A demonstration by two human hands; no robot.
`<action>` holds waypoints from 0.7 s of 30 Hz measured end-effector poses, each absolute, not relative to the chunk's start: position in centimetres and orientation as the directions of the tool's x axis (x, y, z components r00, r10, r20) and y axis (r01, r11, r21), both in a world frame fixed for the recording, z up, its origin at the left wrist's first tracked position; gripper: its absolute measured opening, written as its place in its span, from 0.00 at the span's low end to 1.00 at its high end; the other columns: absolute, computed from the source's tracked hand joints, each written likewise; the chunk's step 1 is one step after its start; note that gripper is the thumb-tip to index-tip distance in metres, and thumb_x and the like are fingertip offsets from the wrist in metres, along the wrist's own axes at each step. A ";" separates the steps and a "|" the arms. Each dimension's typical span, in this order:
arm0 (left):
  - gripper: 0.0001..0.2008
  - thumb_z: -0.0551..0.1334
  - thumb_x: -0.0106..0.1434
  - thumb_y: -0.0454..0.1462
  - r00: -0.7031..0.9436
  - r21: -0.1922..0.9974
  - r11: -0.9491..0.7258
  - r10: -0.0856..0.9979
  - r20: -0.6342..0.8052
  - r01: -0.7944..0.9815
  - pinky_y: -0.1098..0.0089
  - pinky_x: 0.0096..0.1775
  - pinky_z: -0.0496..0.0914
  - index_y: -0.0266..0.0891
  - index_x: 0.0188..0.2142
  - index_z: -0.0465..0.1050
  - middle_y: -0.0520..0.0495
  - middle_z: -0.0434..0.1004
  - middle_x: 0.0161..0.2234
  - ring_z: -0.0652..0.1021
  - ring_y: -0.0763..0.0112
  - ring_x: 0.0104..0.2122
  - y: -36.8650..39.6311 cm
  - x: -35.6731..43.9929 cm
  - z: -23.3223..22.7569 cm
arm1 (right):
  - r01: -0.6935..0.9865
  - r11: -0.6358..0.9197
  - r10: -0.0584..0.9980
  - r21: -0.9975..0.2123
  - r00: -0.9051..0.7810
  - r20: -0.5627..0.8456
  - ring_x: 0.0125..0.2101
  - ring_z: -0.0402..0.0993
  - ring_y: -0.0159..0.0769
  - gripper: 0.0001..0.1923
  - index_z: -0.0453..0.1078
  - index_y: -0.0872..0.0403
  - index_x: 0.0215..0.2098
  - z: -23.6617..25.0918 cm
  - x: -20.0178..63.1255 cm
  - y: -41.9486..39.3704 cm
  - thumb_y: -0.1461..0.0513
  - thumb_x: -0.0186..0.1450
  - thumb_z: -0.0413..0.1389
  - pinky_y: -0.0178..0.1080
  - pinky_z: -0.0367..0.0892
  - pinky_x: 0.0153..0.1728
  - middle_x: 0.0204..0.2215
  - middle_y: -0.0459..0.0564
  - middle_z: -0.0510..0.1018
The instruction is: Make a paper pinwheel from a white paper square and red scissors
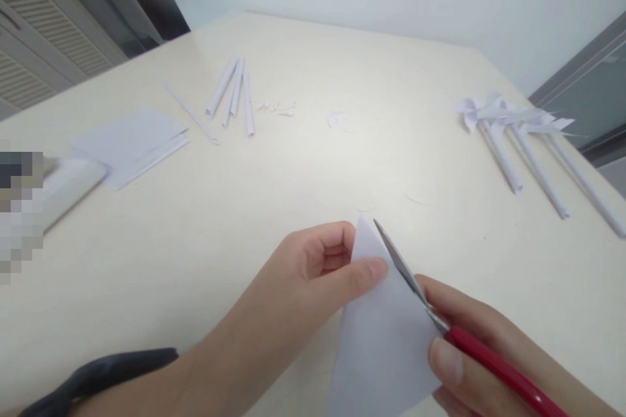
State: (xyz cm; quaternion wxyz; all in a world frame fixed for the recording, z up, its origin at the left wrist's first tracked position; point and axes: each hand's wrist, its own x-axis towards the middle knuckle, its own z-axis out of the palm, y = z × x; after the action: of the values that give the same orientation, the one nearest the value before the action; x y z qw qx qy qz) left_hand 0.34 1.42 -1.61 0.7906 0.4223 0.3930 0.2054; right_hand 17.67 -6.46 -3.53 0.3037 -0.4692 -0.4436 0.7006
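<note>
My left hand [317, 267] pinches the upper corner of a white paper sheet [381, 339], thumb on top, just above the cream table [313, 163]. My right hand [469, 352] grips red-handled scissors [489, 365]. Their metal blades [398, 260] lie along the paper's right edge and point up towards its tip. Whether the blades are apart is hard to tell. The paper's lower part runs out of the frame.
Several rolled paper sticks [232, 94] lie at the back left, with a thin one [190, 112] beside them. A stack of white squares [130, 143] sits left. Paper pinwheels on sticks [518, 137] lie at the right. Small paper scraps [276, 107] dot the middle back.
</note>
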 end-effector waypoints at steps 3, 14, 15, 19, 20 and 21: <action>0.07 0.59 0.61 0.38 0.609 0.823 0.568 0.648 -0.457 0.013 0.75 0.31 0.66 0.37 0.30 0.70 0.51 0.75 0.28 0.72 0.74 0.28 1.5 0.4 -1.4 | 0.034 -0.446 0.835 -0.894 -0.344 -0.429 0.14 0.55 0.24 0.24 0.64 0.51 0.36 -3.5 17.8 -6.6 0.41 0.58 0.50 0.28 0.51 0.14 0.14 0.39 0.60; 0.06 0.59 0.61 0.37 0.616 0.830 0.557 0.645 -0.452 0.025 0.74 0.32 0.66 0.38 0.30 0.69 0.51 0.75 0.29 0.73 0.73 0.28 1.7 0.5 -1.3 | 0.048 -0.467 0.811 -0.883 -0.375 -0.449 0.15 0.56 0.25 0.21 0.62 0.51 0.34 -2.7 18.0 -6.2 0.43 0.60 0.49 0.29 0.52 0.16 0.15 0.40 0.61; 0.06 0.59 0.61 0.38 0.620 0.830 0.558 0.644 -0.448 0.021 0.74 0.32 0.66 0.38 0.30 0.69 0.51 0.75 0.29 0.73 0.73 0.28 1.6 0.5 -1.3 | 0.041 -0.466 0.814 -0.884 -0.372 -0.446 0.15 0.57 0.25 0.20 0.62 0.51 0.34 -2.6 18.0 -6.1 0.43 0.61 0.48 0.28 0.53 0.16 0.15 0.40 0.63; 0.07 0.59 0.61 0.39 0.622 0.814 0.580 0.626 -0.471 0.033 0.74 0.31 0.66 0.38 0.30 0.68 0.51 0.75 0.29 0.72 0.73 0.28 1.6 0.5 -1.2 | 0.072 -0.451 0.819 -0.890 -0.364 -0.444 0.16 0.59 0.27 0.20 0.64 0.50 0.33 -2.4 17.9 -5.7 0.43 0.60 0.49 0.28 0.58 0.15 0.16 0.42 0.65; 0.06 0.59 0.61 0.38 0.619 0.811 0.583 0.624 -0.478 0.039 0.74 0.31 0.66 0.38 0.30 0.68 0.50 0.75 0.29 0.72 0.73 0.28 1.6 0.5 -1.1 | 0.085 -0.440 0.825 -0.894 -0.356 -0.440 0.16 0.60 0.27 0.20 0.65 0.50 0.33 -2.5 17.9 -5.7 0.43 0.59 0.50 0.28 0.59 0.15 0.16 0.42 0.65; 0.06 0.59 0.61 0.38 0.619 0.809 0.586 0.620 -0.483 0.045 0.74 0.31 0.66 0.37 0.30 0.68 0.50 0.75 0.29 0.72 0.73 0.28 1.6 0.5 -1.0 | 0.094 -0.436 0.828 -0.895 -0.347 -0.440 0.16 0.60 0.28 0.21 0.65 0.50 0.32 -2.6 17.9 -5.8 0.42 0.58 0.51 0.29 0.59 0.15 0.15 0.43 0.65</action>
State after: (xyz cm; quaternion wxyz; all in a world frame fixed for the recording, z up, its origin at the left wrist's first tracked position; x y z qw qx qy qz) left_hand 0.54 1.58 -1.00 0.7967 0.4178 0.3977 0.1805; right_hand 17.89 -5.78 -2.59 0.2693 -0.5040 -0.4575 0.6813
